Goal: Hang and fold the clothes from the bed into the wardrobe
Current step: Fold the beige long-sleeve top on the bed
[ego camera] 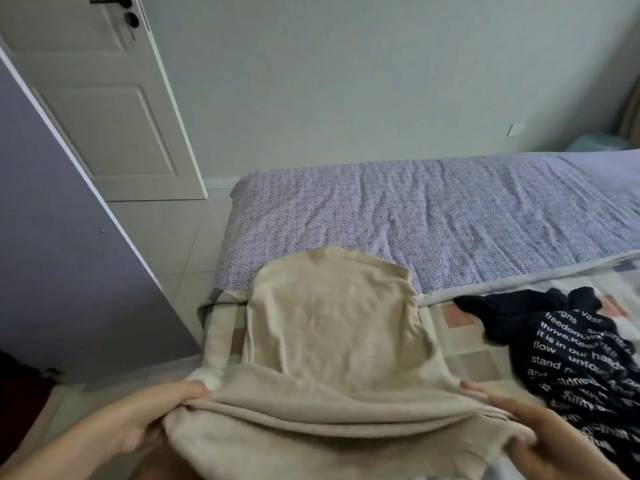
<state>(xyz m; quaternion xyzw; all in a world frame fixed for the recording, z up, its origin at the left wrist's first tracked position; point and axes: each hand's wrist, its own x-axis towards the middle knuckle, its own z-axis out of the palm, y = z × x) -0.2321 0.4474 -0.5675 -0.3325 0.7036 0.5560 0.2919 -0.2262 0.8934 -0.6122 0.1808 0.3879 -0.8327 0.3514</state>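
Observation:
A beige knit top (332,327) lies spread on the near end of the bed (433,216), its far edge on the purple patterned cover. My left hand (138,420) grips the garment's near left edge, fingers curled into the cloth. My right hand (540,434) holds the near right edge, with fingers over the fabric and the thumb partly under it. The near part of the top is lifted into a fold between both hands. A black garment with white lettering (568,355) lies crumpled on the bed to the right.
A purple wardrobe door (62,244) stands open at the left. Behind it is a white room door (104,109), with tiled floor (180,244) between door and bed. A checked blanket (467,344) covers the bed's near part. A pale bin (599,142) stands at the far right.

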